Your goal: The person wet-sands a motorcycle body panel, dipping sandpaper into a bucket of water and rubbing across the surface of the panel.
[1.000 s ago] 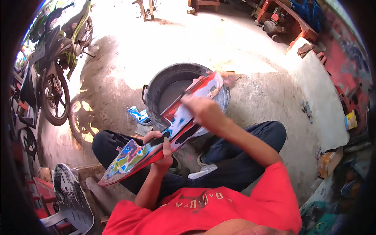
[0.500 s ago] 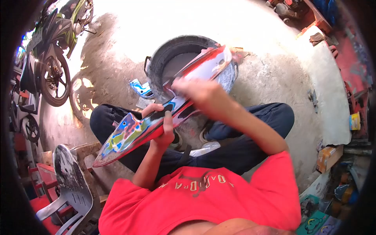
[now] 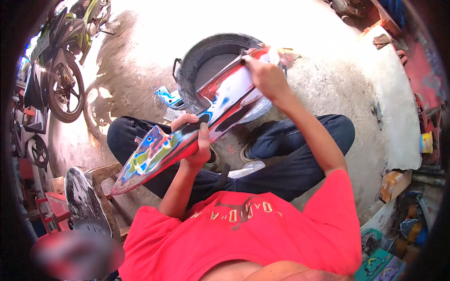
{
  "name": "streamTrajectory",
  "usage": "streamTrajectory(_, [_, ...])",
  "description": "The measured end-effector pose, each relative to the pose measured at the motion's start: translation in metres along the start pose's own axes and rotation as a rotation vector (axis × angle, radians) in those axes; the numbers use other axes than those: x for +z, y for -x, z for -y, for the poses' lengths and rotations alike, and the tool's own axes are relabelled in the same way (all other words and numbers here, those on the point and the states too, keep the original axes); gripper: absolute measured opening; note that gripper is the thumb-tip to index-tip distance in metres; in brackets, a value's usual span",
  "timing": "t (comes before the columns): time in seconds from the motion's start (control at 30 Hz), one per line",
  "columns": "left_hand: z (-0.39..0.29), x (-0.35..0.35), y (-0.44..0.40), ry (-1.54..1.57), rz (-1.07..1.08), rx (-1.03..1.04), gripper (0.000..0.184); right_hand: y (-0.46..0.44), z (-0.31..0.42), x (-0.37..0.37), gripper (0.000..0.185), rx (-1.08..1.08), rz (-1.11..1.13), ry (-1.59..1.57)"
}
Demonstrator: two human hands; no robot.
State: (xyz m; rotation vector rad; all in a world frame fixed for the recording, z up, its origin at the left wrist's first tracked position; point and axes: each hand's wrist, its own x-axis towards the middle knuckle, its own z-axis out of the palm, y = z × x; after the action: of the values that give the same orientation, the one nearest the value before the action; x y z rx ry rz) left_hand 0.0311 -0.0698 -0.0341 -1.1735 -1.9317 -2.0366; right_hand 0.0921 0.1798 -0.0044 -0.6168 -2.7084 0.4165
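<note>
A long motorcycle body panel (image 3: 232, 93) slants across my lap, its paint worn into patches of red, white, blue, green and black. Its pointed lower end reaches left over my knee, and the broad upper end lies over the black tub (image 3: 187, 56). My left hand (image 3: 199, 145) grips the panel near its middle, thumb on the top face and fingers round the edge. Near the upper end, my right hand (image 3: 267, 77) presses on the panel with its fingers curled. Whatever is under those fingers is mostly hidden. Greyish water shows inside the tub.
A smaller blue and white piece (image 3: 169, 98) lies on the concrete beside the tub. To the left are a parked motorcycle (image 3: 65, 86) and a scuffed chair back (image 3: 86, 201). A cardboard box (image 3: 393, 186) and a yellow container (image 3: 426, 142) are at right.
My right hand has moved from the panel's middle up and right to its upper end. My left hand keeps its grip, and the panel has shifted only slightly.
</note>
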Motion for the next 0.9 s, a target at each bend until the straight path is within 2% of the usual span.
streamTrajectory(0.07, [0.0,-0.002,0.003,0.043,0.002,-0.014,0.028,-0.003,-0.003,-0.004,0.034,0.122,0.161,0.077])
streamTrajectory(0.13, [0.005,0.001,0.002,0.054,-0.005,0.01,0.028,0.022,0.019,0.008,0.037,-0.307,-0.164,-0.1])
streamTrajectory(0.17, [0.009,0.0,0.002,0.038,0.0,0.031,0.029,0.037,0.048,-0.006,0.039,-0.397,-0.082,-0.126])
streamTrajectory(0.2, [0.011,-0.001,0.001,0.023,0.004,0.057,0.029,0.043,0.067,-0.009,0.042,-0.565,-0.226,-0.198])
streamTrajectory(0.27, [0.005,0.0,0.0,0.027,0.007,0.024,0.029,0.038,0.06,-0.01,0.037,-0.549,-0.224,-0.266])
streamTrajectory(0.33, [0.002,-0.001,0.0,0.009,0.019,0.013,0.03,0.017,0.02,0.003,0.031,-0.33,-0.171,-0.09])
streamTrajectory(0.37, [0.002,-0.002,0.001,-0.013,0.029,0.016,0.03,0.006,-0.002,0.008,0.027,-0.147,-0.072,0.048])
streamTrajectory(0.4, [0.002,-0.003,0.0,-0.032,0.04,0.021,0.031,0.0,-0.014,0.008,0.03,-0.025,-0.021,0.006])
streamTrajectory(0.47, [0.005,-0.001,0.002,0.038,0.025,-0.007,0.031,0.005,-0.009,0.012,0.03,-0.072,-0.049,0.02])
streamTrajectory(0.5, [0.006,0.0,0.002,0.073,0.015,-0.016,0.03,0.016,0.012,0.006,0.03,-0.166,-0.07,-0.035])
streamTrajectory(0.53, [0.006,-0.002,0.003,0.067,0.012,-0.04,0.03,0.031,0.028,0.01,0.035,-0.354,-0.195,-0.107])
streamTrajectory(0.6, [0.011,-0.002,0.0,0.07,-0.003,-0.062,0.029,0.049,0.066,-0.013,0.036,-0.526,-0.188,-0.126])
streamTrajectory(0.63, [0.016,0.001,0.001,0.02,-0.023,0.02,0.028,0.044,0.062,-0.014,0.035,-0.533,-0.22,-0.177])
streamTrajectory(0.67, [0.009,0.001,-0.002,0.055,-0.005,0.004,0.028,0.039,0.054,-0.011,0.035,-0.54,-0.25,-0.231])
streamTrajectory(0.73, [0.0,0.005,-0.008,0.128,-0.029,-0.071,0.027,0.018,0.016,-0.004,0.033,-0.29,-0.143,-0.047])
streamTrajectory(0.77, [-0.004,0.009,-0.01,0.194,-0.073,-0.11,0.026,0.007,0.007,-0.01,0.032,-0.136,-0.085,-0.063])
streamTrajectory(0.87, [-0.001,0.009,-0.013,0.176,-0.048,-0.068,0.025,0.016,0.017,-0.02,0.031,-0.168,0.002,-0.102])
streamTrajectory(0.9, [0.001,0.011,-0.016,0.152,-0.077,-0.037,0.026,0.024,0.028,-0.019,0.034,-0.322,-0.117,-0.158])
